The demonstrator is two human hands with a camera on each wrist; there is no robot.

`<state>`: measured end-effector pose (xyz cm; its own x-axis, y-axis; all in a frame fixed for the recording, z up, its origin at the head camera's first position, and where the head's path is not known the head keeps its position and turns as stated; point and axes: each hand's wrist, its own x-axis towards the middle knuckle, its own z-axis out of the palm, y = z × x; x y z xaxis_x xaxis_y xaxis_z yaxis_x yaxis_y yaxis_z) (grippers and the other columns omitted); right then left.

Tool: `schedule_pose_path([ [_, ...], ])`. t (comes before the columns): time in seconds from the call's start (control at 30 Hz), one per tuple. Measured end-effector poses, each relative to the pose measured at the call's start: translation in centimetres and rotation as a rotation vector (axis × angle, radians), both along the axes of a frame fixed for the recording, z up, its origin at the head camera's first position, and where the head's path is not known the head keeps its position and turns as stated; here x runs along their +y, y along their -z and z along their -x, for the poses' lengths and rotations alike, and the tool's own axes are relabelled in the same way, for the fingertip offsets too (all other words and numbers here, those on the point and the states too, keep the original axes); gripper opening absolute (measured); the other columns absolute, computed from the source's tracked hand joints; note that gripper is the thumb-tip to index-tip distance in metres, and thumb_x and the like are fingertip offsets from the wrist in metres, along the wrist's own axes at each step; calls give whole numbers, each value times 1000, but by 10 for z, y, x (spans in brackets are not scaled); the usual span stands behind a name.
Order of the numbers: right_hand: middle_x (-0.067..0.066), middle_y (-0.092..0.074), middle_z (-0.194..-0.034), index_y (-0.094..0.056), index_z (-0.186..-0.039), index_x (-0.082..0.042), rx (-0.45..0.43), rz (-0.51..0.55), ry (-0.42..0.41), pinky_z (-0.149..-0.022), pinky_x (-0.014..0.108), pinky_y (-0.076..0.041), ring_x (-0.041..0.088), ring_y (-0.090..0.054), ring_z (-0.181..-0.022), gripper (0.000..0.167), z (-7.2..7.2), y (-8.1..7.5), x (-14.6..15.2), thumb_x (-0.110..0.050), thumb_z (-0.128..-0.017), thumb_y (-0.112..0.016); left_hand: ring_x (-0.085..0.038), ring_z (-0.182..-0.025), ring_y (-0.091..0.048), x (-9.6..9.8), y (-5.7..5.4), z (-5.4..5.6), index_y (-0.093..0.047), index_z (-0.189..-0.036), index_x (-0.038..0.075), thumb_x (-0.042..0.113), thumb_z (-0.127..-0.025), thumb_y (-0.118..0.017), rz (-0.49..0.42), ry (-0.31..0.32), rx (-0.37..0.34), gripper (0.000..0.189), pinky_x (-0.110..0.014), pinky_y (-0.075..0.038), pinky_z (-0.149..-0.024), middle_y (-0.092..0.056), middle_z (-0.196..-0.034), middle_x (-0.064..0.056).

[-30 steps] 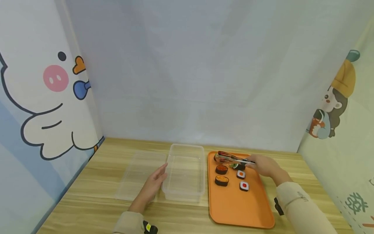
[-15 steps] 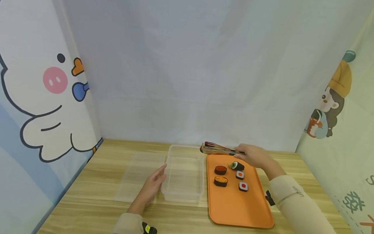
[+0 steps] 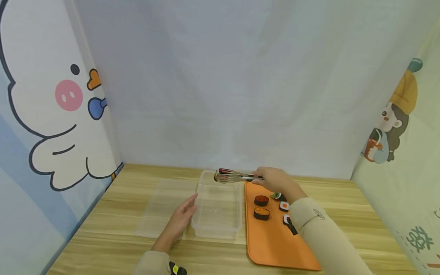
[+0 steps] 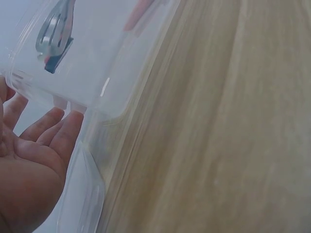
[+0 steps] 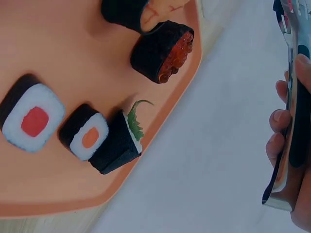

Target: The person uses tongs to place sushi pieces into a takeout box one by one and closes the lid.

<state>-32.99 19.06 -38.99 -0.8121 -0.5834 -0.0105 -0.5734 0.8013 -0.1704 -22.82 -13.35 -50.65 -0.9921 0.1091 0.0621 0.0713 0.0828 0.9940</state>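
A: What does the right hand have?
B: The tongs. Its fingers are curled round the handles, and the metal ends pinch a dark piece with a touch of red showing.
A: Where is that piece?
B: Up over the far end of the clear box, which stands on the wooden surface.
A: And the left hand?
B: At the box's left side, fingers loosely extended and slightly apart, their tips touching it. The clear lid lies flat to the left, partly behind that arm.
A: What's on the orange tray?
B: It's just right of the box. On its left half, the red roe sushi sits beyond the orange-topped sushi. Further right come the cone with its green sprig, the orange-centred roll just beside it, and nearest the person, the red-centred roll.
A: All in plain view?
B: From the head, a black strap partly covers that last roll.
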Motion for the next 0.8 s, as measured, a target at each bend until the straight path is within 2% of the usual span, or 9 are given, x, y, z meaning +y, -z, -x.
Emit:
schedule_pose_path([
  [0.2, 9, -60, -125, -61, -133, -9, -2, -72, -2, -83, 45, -52, 27, -61, -105, 41, 6, 2, -20, -33, -100, -57, -40, -140, -24, 0, -1, 0, -37, -148, -1, 9, -103, -47, -10, -12, -3, 47, -49, -24, -111, -28, -151, -28],
  [0.33, 9, -60, -126, -62, -132, -10, 1, -90, -15, -84, 46, -52, 28, -60, -107, 40, 8, 4, -28, -33, -99, -58, -41, -140, -23, 0, -1, -1, -36, -148, -2, 10, -103, -48, -6, -4, -2, 48, -50, -23, -111, -26, -151, -29],
  [0.5, 7, -60, -126, -63, -131, -10, -5, -83, -7, -83, 44, -53, 27, -61, -107, 40, 6, 6, -33, -34, -99, -59, -41, -140, -23, 1, 0, -2, -35, -148, -2, 10, -104, -47, -11, 1, 3, 48, -49, -23, -111, -26, -151, -29],
  [0.67, 10, -57, -132, -61, -133, -9, -36, -75, 18, -89, 49, -50, 31, -58, -113, 44, 5, 6, -34, -35, -98, -60, -41, -139, -25, 2, 1, -1, -37, -148, -2, 9, -103, -48, -4, -17, 0, 47, -49, -23, -112, -28, -150, -29],
  [0.8, 11, -58, -131, -60, -133, -9, -40, -69, 26, -88, 50, -50, 31, -58, -113, 44, 6, 7, -29, -35, -98, -60, -41, -139, -26, 1, 1, -1, -38, -147, -1, 8, -103, -49, 0, -29, 0, 47, -49, -23, -112, -29, -149, -29],
])
